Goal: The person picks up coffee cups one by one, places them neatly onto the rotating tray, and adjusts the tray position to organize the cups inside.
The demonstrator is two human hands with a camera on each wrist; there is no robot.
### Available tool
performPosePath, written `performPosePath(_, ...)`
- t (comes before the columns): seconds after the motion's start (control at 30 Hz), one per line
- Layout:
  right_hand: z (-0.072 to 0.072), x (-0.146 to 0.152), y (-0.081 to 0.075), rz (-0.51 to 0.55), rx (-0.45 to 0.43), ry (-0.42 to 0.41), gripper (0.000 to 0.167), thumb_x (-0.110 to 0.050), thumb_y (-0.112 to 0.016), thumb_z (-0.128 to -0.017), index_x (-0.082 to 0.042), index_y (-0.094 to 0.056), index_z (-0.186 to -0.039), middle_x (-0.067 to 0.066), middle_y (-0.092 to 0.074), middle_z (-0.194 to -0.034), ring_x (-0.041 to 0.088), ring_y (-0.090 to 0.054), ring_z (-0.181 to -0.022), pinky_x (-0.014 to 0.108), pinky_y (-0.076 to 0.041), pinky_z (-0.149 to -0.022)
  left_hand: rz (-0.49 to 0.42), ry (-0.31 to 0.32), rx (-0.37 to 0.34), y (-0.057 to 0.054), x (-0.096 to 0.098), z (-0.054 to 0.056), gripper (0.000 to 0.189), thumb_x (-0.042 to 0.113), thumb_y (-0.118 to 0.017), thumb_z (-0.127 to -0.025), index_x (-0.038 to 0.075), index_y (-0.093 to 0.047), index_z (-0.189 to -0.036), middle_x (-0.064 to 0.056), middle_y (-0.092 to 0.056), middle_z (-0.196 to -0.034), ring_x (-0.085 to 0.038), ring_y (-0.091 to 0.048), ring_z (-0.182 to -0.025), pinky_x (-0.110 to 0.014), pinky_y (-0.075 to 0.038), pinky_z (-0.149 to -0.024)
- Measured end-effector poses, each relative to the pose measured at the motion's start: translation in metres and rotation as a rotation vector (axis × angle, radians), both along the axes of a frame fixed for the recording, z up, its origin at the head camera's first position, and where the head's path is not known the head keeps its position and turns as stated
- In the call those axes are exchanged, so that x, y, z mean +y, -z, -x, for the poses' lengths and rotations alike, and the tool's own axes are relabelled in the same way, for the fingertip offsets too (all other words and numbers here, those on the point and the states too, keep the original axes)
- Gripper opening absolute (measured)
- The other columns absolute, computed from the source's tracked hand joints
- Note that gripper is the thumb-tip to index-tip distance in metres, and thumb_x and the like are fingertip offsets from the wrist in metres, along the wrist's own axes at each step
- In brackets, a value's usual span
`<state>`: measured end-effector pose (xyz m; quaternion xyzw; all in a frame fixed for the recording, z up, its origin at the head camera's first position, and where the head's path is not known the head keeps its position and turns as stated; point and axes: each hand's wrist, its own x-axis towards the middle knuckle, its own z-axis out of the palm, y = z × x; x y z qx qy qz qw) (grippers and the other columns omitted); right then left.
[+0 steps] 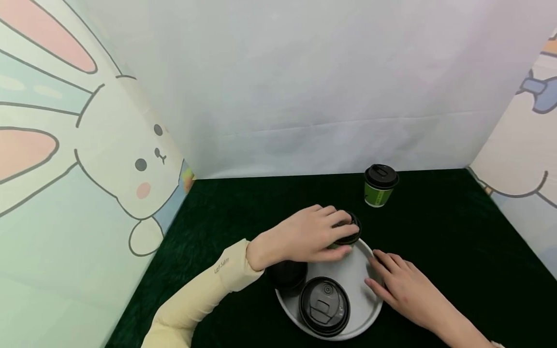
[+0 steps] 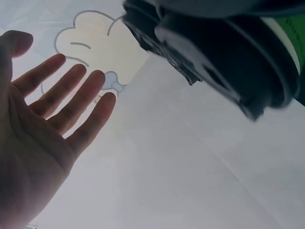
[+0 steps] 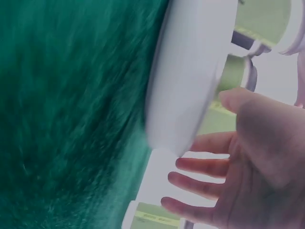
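Note:
My left hand (image 1: pixel 304 234) is over a round white tray (image 1: pixel 361 316), its fingers spread beside and partly over the black lid of the back cup (image 1: pixel 354 227). The left wrist view shows that hand (image 2: pixel 35 138) with extended fingers and a bare palm, dark cup lids (image 2: pixel 228 62) off to one side. My right hand (image 1: pixel 404 287) is at the tray's right rim, thumb above the edge. From the right wrist, its fingers (image 3: pixel 202 167) look straight near the tray wall (image 3: pixel 190 62); contact is hard to tell. Also on the tray are a front lidded cup (image 1: pixel 324 307) and a left one (image 1: pixel 287 275), partly under my left wrist.
A green paper cup (image 1: pixel 377 193) with a black lid stands on the dark green cloth (image 1: pixel 448 232), behind the tray. A pale curtain (image 1: pixel 330 87) closes off the back. Printed cartoon panels (image 1: pixel 109 159) flank the table.

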<state>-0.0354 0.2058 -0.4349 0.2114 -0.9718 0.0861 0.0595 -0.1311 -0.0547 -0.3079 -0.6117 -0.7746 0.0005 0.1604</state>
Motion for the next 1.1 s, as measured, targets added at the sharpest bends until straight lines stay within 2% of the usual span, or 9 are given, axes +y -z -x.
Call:
performPosePath(0.2,-0.025,-0.005,-0.005,-0.087,-0.014,0.035,0.063,-0.065,-0.053,-0.096,-0.011,-0.072,-0.122,0.016,-0.061,-0.13,0.034,-0.06,-0.116,0.056,-0.051,-0.091,0.038,-0.046,0.013,-0.009,0.01,0.021,0.044,0.043,-0.045,-0.106,0.019,-0.059,-0.14,-0.002,-0.058,-0.132,-0.014,-0.06,-0.107,-0.028,-0.051,-0.083)
performPosePath(0.43,-0.041,-0.009,0.002,-0.114,-0.069,0.055,0.07,-0.072,-0.051,-0.091,-0.011,-0.072,-0.12,0.014,-0.064,-0.124,0.033,-0.062,-0.11,0.053,-0.053,-0.086,0.078,-0.113,0.006,-0.017,0.027,0.05,0.045,0.042,-0.043,-0.107,0.018,-0.058,-0.142,-0.002,-0.058,-0.132,-0.014,-0.061,-0.108,-0.028,-0.052,-0.085)
performPosePath(0.57,-0.047,-0.011,0.005,-0.112,-0.076,0.078,0.073,-0.076,-0.05,-0.089,-0.012,-0.072,-0.119,0.013,-0.064,-0.123,0.031,-0.062,-0.109,0.052,-0.053,-0.087,0.082,-0.176,-0.034,-0.025,0.043,0.072,0.045,0.041,-0.041,-0.107,0.018,-0.054,-0.144,-0.003,-0.057,-0.133,-0.013,-0.06,-0.107,-0.028,-0.051,-0.086)
performPosePath(0.7,-0.049,-0.011,0.007,-0.143,-0.071,0.086,0.077,-0.08,-0.047,-0.088,-0.013,-0.072,-0.118,0.012,-0.064,-0.121,0.03,-0.062,-0.107,0.051,-0.052,-0.088,0.117,-0.263,-0.082,-0.03,0.067,0.102,0.049,0.042,-0.038,-0.108,0.017,-0.048,-0.149,-0.004,-0.053,-0.138,-0.014,-0.059,-0.109,-0.03,-0.05,-0.088)
performPosePath(0.83,-0.051,-0.011,0.006,-0.161,-0.07,0.095,0.08,-0.082,-0.045,-0.087,-0.014,-0.073,-0.119,0.011,-0.064,-0.12,0.028,-0.062,-0.107,0.05,-0.053,-0.088,0.183,-0.364,-0.131,-0.029,0.093,0.133,0.052,0.044,-0.035,-0.108,0.02,-0.041,-0.153,-0.004,-0.047,-0.144,-0.015,-0.056,-0.115,-0.03,-0.049,-0.087)
performPosePath(0.93,-0.052,-0.012,0.005,-0.148,-0.095,0.114,0.079,-0.081,-0.045,-0.087,-0.017,-0.071,-0.124,0.007,-0.064,-0.118,0.027,-0.062,-0.107,0.05,-0.053,-0.089,0.229,-0.437,-0.179,-0.023,0.112,0.152,0.054,0.048,-0.033,-0.107,0.023,-0.035,-0.156,-0.002,-0.042,-0.149,-0.014,-0.054,-0.12,-0.03,-0.049,-0.088)
performPosePath(1.0,-0.052,-0.011,0.005,-0.137,-0.111,0.131,0.077,-0.081,-0.044,-0.087,-0.019,-0.069,-0.127,0.003,-0.064,-0.116,0.025,-0.062,-0.106,0.05,-0.052,-0.089,0.259,-0.473,-0.209,-0.019,0.124,0.161,0.057,0.051,-0.032,-0.107,0.024,-0.032,-0.157,-0.001,-0.039,-0.152,-0.014,-0.053,-0.123,-0.03,-0.049,-0.092)
performPosePath(1.1,-0.053,-0.009,0.003,-0.113,-0.089,0.154,0.073,-0.079,-0.047,-0.088,-0.021,-0.068,-0.128,-0.002,-0.063,-0.111,0.022,-0.062,-0.104,0.048,-0.053,-0.088,0.286,-0.526,-0.267,-0.014,0.143,0.17,0.064,0.057,-0.032,-0.105,0.028,-0.023,-0.16,0.001,-0.031,-0.159,-0.013,-0.048,-0.132,-0.03,-0.046,-0.099)
